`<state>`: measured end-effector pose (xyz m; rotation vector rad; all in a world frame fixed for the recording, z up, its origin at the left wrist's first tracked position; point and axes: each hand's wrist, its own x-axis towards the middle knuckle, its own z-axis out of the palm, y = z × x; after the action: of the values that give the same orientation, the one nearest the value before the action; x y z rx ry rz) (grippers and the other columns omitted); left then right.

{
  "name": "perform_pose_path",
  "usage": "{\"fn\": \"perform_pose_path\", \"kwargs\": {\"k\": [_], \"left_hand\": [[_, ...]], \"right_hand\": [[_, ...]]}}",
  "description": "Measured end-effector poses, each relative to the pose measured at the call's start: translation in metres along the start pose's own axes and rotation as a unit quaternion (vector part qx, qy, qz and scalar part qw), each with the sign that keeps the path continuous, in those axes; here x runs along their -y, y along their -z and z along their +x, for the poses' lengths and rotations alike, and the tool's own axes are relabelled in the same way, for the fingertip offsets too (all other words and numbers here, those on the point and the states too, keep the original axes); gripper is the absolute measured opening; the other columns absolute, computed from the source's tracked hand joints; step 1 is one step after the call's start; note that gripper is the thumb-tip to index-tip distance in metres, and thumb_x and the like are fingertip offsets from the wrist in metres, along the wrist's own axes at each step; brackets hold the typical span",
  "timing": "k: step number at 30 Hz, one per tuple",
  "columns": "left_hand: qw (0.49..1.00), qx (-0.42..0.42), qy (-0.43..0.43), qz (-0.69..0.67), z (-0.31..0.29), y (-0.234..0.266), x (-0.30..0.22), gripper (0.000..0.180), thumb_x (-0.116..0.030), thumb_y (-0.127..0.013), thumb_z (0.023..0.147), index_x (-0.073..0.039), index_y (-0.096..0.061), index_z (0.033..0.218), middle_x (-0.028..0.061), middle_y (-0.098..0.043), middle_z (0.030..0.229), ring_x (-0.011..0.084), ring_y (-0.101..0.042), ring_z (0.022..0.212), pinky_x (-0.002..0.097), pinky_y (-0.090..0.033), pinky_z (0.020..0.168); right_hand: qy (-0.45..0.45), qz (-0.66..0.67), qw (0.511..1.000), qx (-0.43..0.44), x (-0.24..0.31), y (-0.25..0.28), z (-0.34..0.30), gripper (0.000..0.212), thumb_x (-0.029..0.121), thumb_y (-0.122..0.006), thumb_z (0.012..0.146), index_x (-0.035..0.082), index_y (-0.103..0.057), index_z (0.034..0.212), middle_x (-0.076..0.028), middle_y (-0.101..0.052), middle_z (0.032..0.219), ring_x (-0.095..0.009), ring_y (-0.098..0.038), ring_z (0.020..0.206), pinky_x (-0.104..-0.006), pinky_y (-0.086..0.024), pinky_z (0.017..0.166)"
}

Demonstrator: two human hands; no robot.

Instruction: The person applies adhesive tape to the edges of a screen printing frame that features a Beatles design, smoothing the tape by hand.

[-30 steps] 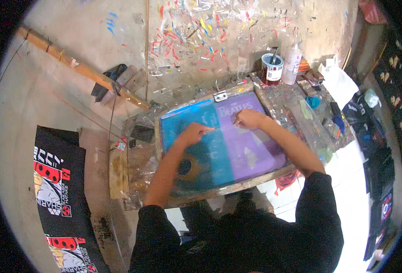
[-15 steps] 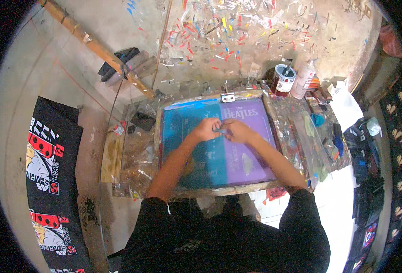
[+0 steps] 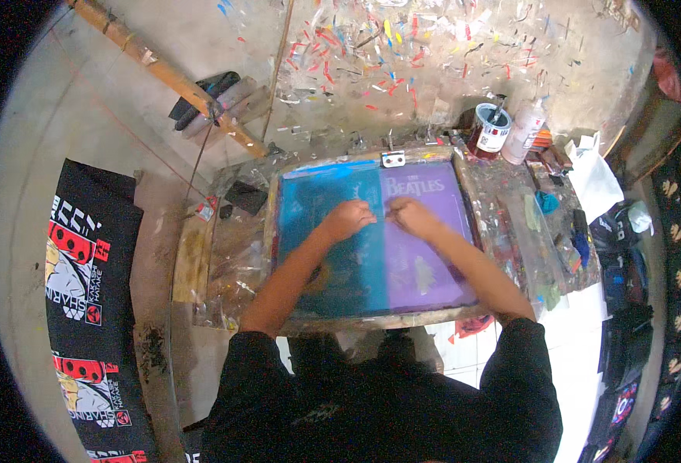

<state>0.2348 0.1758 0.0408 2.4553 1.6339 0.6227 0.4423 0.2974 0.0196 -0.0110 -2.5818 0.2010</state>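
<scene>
A wooden-framed printing screen (image 3: 325, 266) lies on the worktable, its mesh teal on the left half and purple on the right, with pale lettering showing through. My left hand (image 3: 348, 219) is over the teal half, its fingers pinched together. Just across the colour boundary, my right hand (image 3: 415, 217) hovers above the purple half with its fingers curled closed. A small gap separates the two hands. Whatever lies between the fingertips is too small to make out. At the screen's far edge sits a metal hinge clamp (image 3: 393, 159).
A paint can (image 3: 488, 133) and a plastic bottle (image 3: 523, 133) stand at the back right. White cloth or paper (image 3: 592, 177) hangs off the table's right side. Printed black fabric (image 3: 86, 255) hangs at left. A wooden beam (image 3: 163, 73) slants across the upper left.
My hands have drawn apart; before, their fingertips met around a small bluish piece, which I can no longer make out. The whole view has shifted slightly.
</scene>
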Motion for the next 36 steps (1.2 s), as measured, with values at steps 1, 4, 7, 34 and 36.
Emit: {"fn": "perform_pose_path", "kwargs": {"k": [1, 4, 7, 34, 36], "left_hand": [[1.000, 0.001, 0.002, 0.000, -0.002, -0.001, 0.003, 0.015, -0.020, -0.062, 0.084, -0.007, -0.070, 0.084, 0.0137, -0.061, 0.081, 0.0316, -0.059, 0.079, 0.0423, -0.048, 0.070], [0.997, -0.019, -0.076, 0.026, -0.007, -0.004, 0.008, 0.017, -0.021, -0.060, 0.084, -0.007, -0.070, 0.083, 0.0133, -0.061, 0.080, 0.0318, -0.059, 0.079, 0.0430, -0.048, 0.070], [0.999, -0.011, -0.030, 0.007, -0.011, -0.001, 0.010, 0.019, -0.023, -0.060, 0.084, -0.007, -0.070, 0.083, 0.0124, -0.062, 0.078, 0.0316, -0.059, 0.079, 0.0427, -0.048, 0.070], [0.998, 0.042, -0.002, 0.053, -0.030, 0.018, -0.002, 0.034, -0.003, -0.051, 0.077, -0.007, -0.068, 0.106, 0.0174, -0.066, 0.101, 0.0346, -0.064, 0.092, 0.0426, -0.052, 0.080], [0.997, 0.045, 0.020, 0.052, -0.032, 0.016, -0.003, 0.029, -0.008, -0.051, 0.084, -0.010, -0.069, 0.107, 0.0166, -0.067, 0.104, 0.0339, -0.065, 0.091, 0.0433, -0.053, 0.081]], "right_hand": [[-0.018, 0.018, 1.000, 0.005, -0.004, 0.003, -0.003, 0.014, 0.016, -0.064, 0.081, 0.004, -0.070, 0.084, -0.016, -0.064, 0.086, -0.034, -0.063, 0.086, -0.0415, -0.051, 0.079], [-0.055, 0.042, 0.996, 0.059, -0.015, 0.024, -0.016, 0.014, 0.016, -0.063, 0.082, 0.004, -0.070, 0.086, -0.015, -0.064, 0.089, -0.033, -0.063, 0.087, -0.0415, -0.051, 0.079], [-0.075, 0.028, 0.992, 0.099, -0.016, 0.035, -0.023, 0.015, 0.017, -0.063, 0.083, 0.004, -0.070, 0.087, -0.015, -0.064, 0.089, -0.033, -0.063, 0.087, -0.0420, -0.051, 0.079], [-0.086, -0.147, 0.969, 0.177, 0.009, 0.056, -0.030, 0.018, 0.018, -0.056, 0.085, 0.007, -0.068, 0.090, -0.014, -0.065, 0.097, -0.030, -0.063, 0.094, -0.0403, -0.050, 0.085], [-0.099, -0.166, 0.965, 0.177, 0.013, 0.055, -0.034, 0.018, 0.019, -0.055, 0.086, 0.007, -0.068, 0.091, -0.014, -0.065, 0.098, -0.029, -0.062, 0.097, -0.0389, -0.049, 0.086]]}}
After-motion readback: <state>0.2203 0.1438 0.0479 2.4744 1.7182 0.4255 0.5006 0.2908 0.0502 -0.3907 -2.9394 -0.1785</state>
